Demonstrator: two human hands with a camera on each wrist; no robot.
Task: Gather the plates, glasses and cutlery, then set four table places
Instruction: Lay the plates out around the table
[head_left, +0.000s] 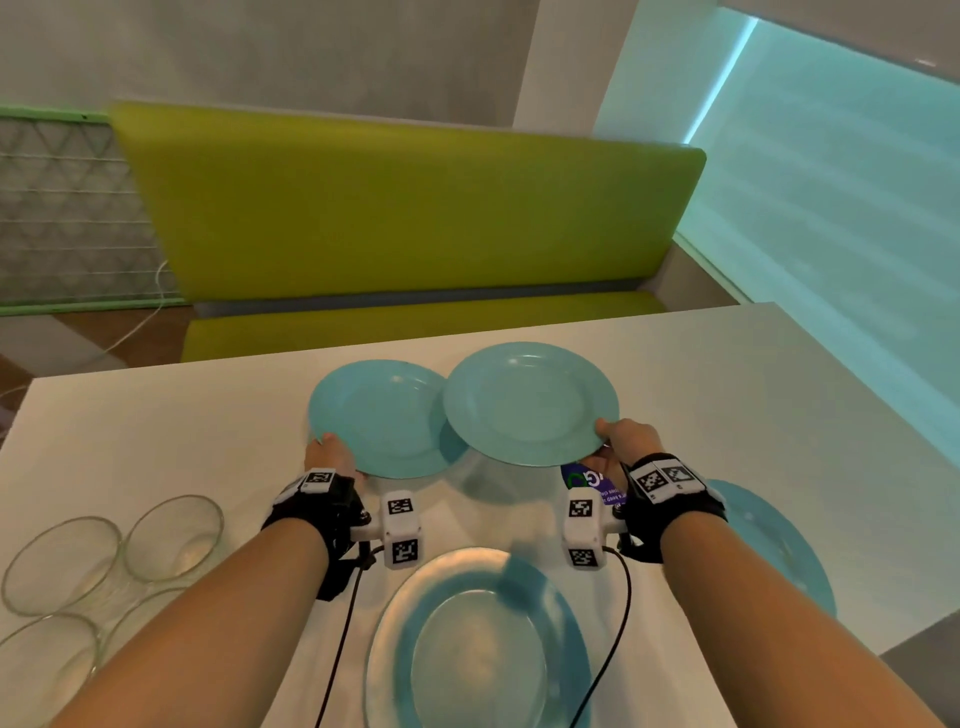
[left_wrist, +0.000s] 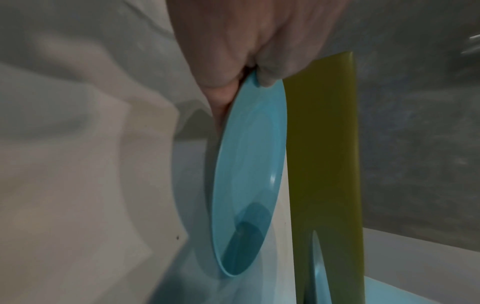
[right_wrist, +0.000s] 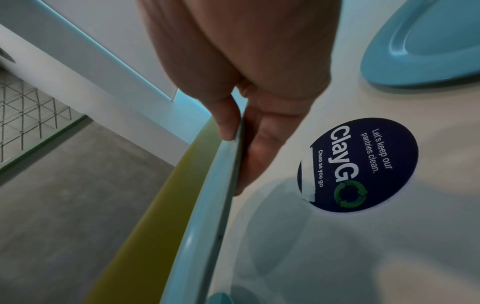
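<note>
Nearest the head camera, one blue plate (head_left: 478, 644) lies on the white table (head_left: 727, 395) between the forearms. Left hand (head_left: 332, 457) grips a second plate (head_left: 384, 418) by its near rim; right hand (head_left: 626, 441) grips a third plate (head_left: 530, 402), overlapping the second. Four glasses (head_left: 174, 535) stand left of the left hand.

Left wrist view: thumb and fingers (left_wrist: 270, 78) pinch the plate rim.

Right wrist view: fingers (right_wrist: 259, 152) clamp the rim above a round sticker (right_wrist: 361, 164); a fourth plate (right_wrist: 426, 47) lies beyond.

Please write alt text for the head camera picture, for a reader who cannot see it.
Each hand holds a turquoise plate by its rim above a white table: the left hand one plate, the right hand another. Two more plates and empty glasses lie nearer; a green bench stands behind.
</note>
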